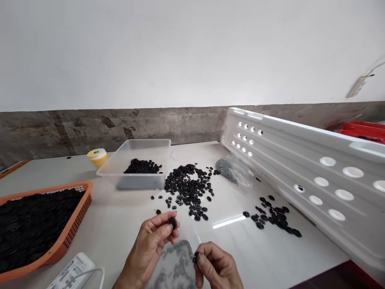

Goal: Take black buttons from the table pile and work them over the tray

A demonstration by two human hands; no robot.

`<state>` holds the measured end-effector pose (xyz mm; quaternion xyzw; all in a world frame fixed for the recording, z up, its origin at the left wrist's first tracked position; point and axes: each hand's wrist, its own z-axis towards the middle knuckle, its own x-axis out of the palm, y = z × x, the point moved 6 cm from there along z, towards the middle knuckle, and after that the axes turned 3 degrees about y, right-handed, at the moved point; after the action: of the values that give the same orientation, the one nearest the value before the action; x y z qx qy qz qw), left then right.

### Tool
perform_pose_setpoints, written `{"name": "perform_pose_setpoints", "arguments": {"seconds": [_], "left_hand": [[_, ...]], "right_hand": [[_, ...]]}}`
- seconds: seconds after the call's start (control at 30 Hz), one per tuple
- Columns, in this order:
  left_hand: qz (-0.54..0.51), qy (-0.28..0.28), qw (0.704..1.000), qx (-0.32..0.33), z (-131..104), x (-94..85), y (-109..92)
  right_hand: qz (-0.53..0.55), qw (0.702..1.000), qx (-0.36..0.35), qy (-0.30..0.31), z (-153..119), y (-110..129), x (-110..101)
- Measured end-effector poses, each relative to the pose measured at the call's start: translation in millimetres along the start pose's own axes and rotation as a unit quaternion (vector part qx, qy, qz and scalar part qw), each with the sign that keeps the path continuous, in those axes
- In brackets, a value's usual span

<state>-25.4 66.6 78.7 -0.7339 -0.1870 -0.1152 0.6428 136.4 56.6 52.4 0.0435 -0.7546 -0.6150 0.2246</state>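
My left hand [153,245] pinches a small round black part [173,222] between thumb and fingertips. To its right and lower, my right hand [216,265] grips another small black piece [195,257] with a hole in it. Below and between the hands lies a clear bag or tray [174,267] with many tiny grey bits; the hands partly cover it. Just beyond the hands, a loose pile of small black parts [188,184] spreads over the white table [126,228]. The two held pieces are apart.
A clear plastic bin [141,182] with black parts stands behind. An orange basket [87,192] full of black pieces is at left, near a white power strip [73,271] and a yellow-white roll [98,157]. Right are a bag [234,170], more black parts [278,216] and a white perforated panel [288,160].
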Motion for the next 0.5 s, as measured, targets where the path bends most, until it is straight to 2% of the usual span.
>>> {"name": "perform_pose_setpoints", "arguments": {"seconds": [0.07, 0.13, 0.3, 0.5], "left_hand": [[-0.091, 0.003, 0.995, -0.031, -24, 2.5, 8], [-0.121, 0.006, 0.992, -0.037, -40, 2.2, 14], [-0.069, -0.017, 0.997, 0.008, -59, -6.7, 27], [0.014, -0.098, 0.994, 0.042, -73, -29.4, 41]], "right_hand": [[0.015, 1.000, -0.005, 0.002, -2, 2, 6], [0.029, 0.999, -0.009, 0.014, -4, 3, 13], [0.042, 0.998, -0.005, 0.051, -9, 1, 30], [0.021, 0.998, -0.018, 0.060, -10, 2, 43]]}}
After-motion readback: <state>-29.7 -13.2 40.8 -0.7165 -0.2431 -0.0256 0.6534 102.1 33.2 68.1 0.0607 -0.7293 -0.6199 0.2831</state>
